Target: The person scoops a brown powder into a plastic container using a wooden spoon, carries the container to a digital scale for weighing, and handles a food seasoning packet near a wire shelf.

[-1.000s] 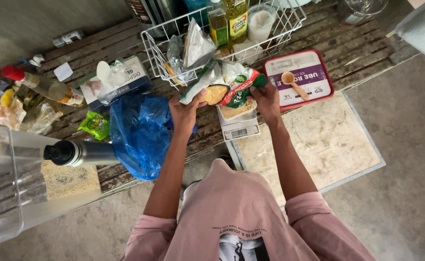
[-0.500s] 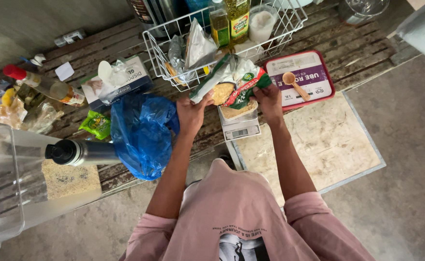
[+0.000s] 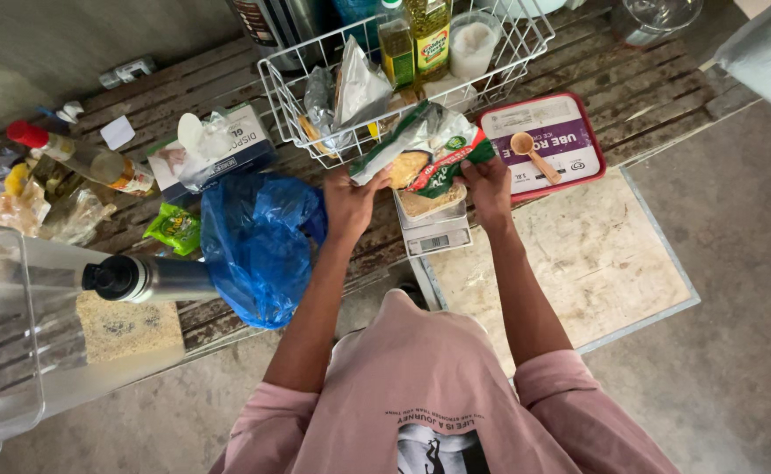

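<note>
Looking down, I see my left hand [image 3: 347, 200] and right hand [image 3: 487, 186] grasping a green packet [image 3: 425, 149] stretched crosswise between their fingers (scale [image 3: 435, 230] just beneath).

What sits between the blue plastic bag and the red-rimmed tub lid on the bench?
In the head view, between the blue plastic bag and red-rimmed tub lid sits a small scale; both hands, left hand and right hand, hold a green packet over it.

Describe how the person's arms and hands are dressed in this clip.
Both hands, left and right, are bare, with no gloves or visible jewellery. The forearms are uncovered; short pink sleeves end near the elbows, part of a pink T-shirt with a dark print.
</note>
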